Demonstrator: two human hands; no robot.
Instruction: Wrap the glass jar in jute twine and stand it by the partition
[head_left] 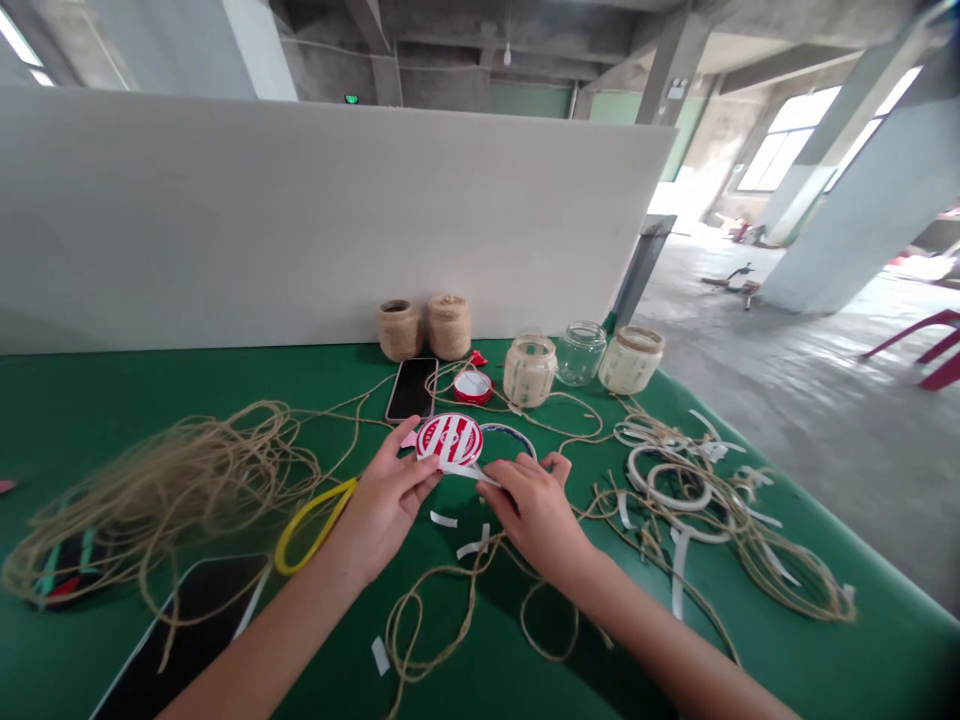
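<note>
Low over the table, my left hand [390, 505] is closed on the edge of a round jar lid [450, 437], red with white bands across its top. Between my two hands a strip of white tape [466, 471] runs along the lid's near edge. My right hand [536, 505] pinches the other end of that strip. Just behind the right fingers shows part of a tape roll [511, 431]; whether the hand touches it is hidden. Short tape pieces [444, 520] and loose twine [436, 575] lie below the hands.
Twine-wrapped jars [448, 328], a clear glass jar [581, 355] and tape-covered jars [529, 372] stand at the back. A phone [413, 388] and another lid [472, 386] lie before them. Tangled twine [195, 470] is at left, tape rolls [669, 487] right, yellow-handled scissors [289, 545] by my left forearm.
</note>
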